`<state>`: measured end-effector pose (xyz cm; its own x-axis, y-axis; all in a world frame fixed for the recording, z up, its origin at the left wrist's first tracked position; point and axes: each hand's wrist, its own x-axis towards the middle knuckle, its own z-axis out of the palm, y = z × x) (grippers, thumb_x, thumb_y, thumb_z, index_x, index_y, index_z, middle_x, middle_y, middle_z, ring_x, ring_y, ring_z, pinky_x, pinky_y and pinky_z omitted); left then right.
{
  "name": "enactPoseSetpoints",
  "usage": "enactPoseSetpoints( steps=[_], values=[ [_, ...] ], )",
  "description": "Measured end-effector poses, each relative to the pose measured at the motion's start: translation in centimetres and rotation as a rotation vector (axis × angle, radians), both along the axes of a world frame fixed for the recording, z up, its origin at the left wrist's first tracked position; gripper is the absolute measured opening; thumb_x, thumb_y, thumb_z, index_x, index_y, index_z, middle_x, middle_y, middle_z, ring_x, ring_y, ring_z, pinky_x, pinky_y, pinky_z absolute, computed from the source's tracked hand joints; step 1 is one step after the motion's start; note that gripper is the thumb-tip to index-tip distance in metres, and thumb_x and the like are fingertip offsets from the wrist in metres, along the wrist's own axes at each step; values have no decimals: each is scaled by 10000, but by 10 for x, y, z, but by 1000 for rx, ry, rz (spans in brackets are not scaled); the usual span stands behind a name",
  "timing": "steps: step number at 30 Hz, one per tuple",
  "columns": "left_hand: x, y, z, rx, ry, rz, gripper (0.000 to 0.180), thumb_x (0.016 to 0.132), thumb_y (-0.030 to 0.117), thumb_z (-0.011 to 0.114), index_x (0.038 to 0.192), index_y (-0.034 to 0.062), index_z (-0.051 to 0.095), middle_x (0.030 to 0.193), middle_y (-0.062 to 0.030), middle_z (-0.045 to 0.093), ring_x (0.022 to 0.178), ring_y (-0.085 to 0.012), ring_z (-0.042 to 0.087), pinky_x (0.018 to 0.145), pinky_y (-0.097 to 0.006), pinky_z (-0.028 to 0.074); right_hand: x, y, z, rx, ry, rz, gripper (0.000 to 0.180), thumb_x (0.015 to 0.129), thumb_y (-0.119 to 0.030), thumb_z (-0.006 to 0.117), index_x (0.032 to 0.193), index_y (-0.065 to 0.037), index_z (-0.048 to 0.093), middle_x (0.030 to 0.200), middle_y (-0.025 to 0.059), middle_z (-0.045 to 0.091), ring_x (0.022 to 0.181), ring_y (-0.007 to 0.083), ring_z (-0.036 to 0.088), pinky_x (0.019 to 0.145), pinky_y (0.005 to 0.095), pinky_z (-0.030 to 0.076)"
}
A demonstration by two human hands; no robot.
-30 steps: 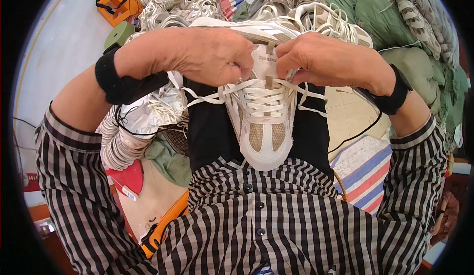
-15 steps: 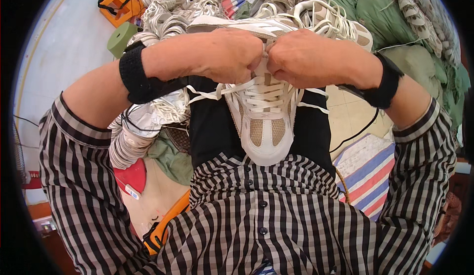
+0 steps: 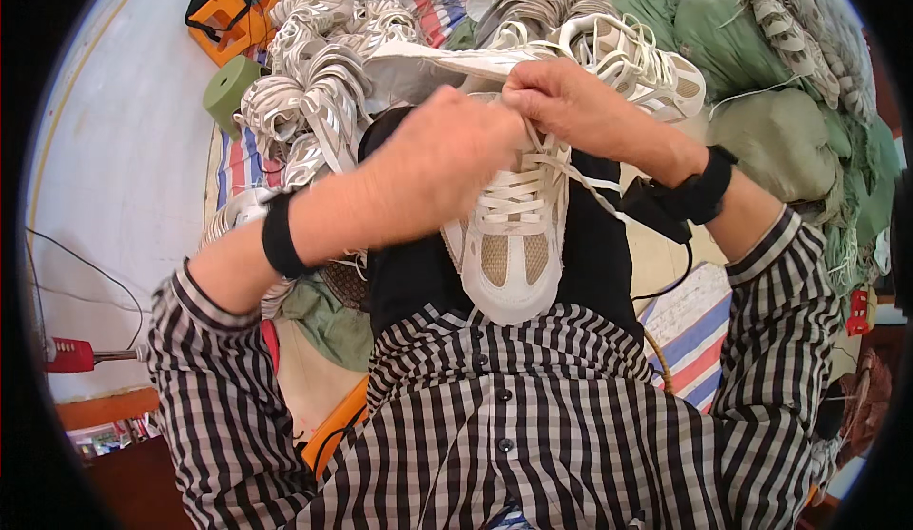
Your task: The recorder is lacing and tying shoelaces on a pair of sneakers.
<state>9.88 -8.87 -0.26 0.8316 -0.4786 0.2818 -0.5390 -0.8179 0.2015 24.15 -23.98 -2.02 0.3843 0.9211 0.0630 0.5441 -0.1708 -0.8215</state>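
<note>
Left hand (image 3: 449, 161) blurs over the shoe (image 3: 514, 283) at eleven o'clock, grip unclear; right hand (image 3: 563, 102) clenches at one o'clock, contents unclear

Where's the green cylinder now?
The green cylinder is at the head view's upper left, below the orange box and left of bundled shoe uppers.

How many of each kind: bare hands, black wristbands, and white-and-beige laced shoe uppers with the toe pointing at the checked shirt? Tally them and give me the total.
Bare left hand and bare right hand: 2
Black wristbands: 2
White-and-beige laced shoe upper: 1
Total: 5
</note>
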Motion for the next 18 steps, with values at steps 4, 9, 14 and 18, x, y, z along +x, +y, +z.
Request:
enactPoseSetpoints(
  steps=[4,9,14,18],
  values=[
    [-39,-48,-7,-48,-144,-329,183,682,82,593,798,50,455,768,-67,456,742,-227,518,620,-334,449,-25,8,14,166,-521,-18,206,898,-158,529,812,23,576,707,210,587,673,383,579,637,444,460],
    [-74,-110,-3,-256,58,-577,190,746,95,578,842,12,437,790,-76,425,732,-218,509,536,-284,466,-79,22,71,326,-119,248,193,862,-100,529,764,65,551,668,223,547,660,376,567,627,445,457],
    [-84,-161,9,-529,285,-803,263,790,100,583,954,-80,481,883,-173,518,845,-293,569,612,-392,508,-150,72,119,828,-315,487,200,824,-92,557,706,69,540,610,215,499,568,344,516,566,412,444],
    [-99,-178,26,-695,341,-813,260,702,28,618,908,-99,522,828,-197,563,746,-352,616,645,-402,517,-152,60,149,772,-221,617,198,841,-115,568,752,59,596,645,185,562,588,286,578,582,356,480]
  ],
)
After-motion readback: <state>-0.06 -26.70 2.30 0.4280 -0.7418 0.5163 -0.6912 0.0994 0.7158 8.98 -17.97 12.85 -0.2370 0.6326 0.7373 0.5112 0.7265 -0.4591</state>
